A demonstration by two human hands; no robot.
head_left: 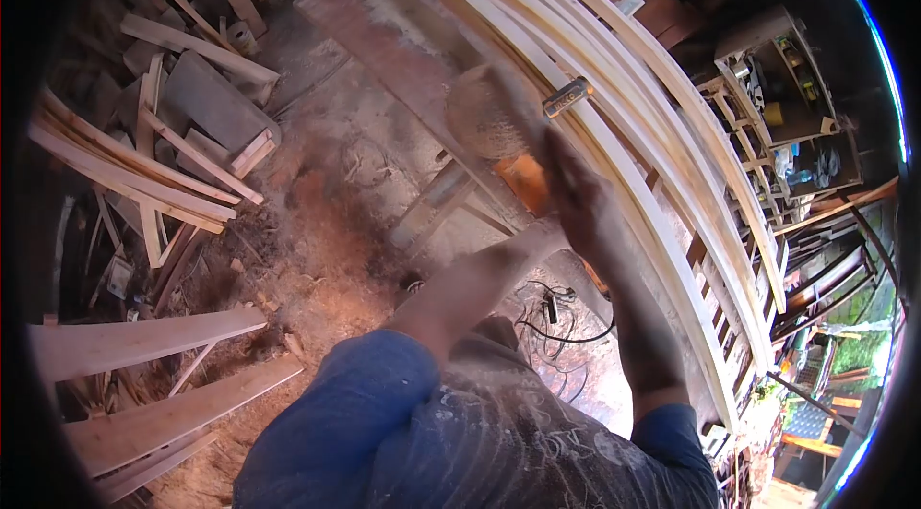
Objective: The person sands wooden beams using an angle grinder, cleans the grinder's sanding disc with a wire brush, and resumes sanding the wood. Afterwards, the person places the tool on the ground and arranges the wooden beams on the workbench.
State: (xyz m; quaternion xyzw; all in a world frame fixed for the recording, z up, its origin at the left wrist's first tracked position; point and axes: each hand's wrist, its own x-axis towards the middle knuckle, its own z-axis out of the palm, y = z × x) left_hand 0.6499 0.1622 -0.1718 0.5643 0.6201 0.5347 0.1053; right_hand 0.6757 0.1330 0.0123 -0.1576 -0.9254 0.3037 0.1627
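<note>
"So, hands first: where are they?"

"Together, near mid-view. Right hand (pixel 579 190) at the orange tool (pixel 525 185), motion-blurred; left hand (pixel 551 232) mostly hidden behind the right wrist."

"State of grip?"

"Cannot tell for either — blur on the right, overlap on the left. Whether fingers close on the tool is not readable."

"Position of the tool?"

"Just left of the long curved wooden strips (pixel 693 307), partly covered by the right hand. Type unclear. A blurred round brown thing (pixel 484 111) lies just beyond it."

"Other items nearby?"

"Black-and-yellow block (pixel 568 96) with lettering, at the strips, beyond the right hand. Black cable (pixel 566 340) looped below the wrists. Sawdust (pixel 331 250) over the floor at left — boards (pixel 153 341) at lower left."
</note>
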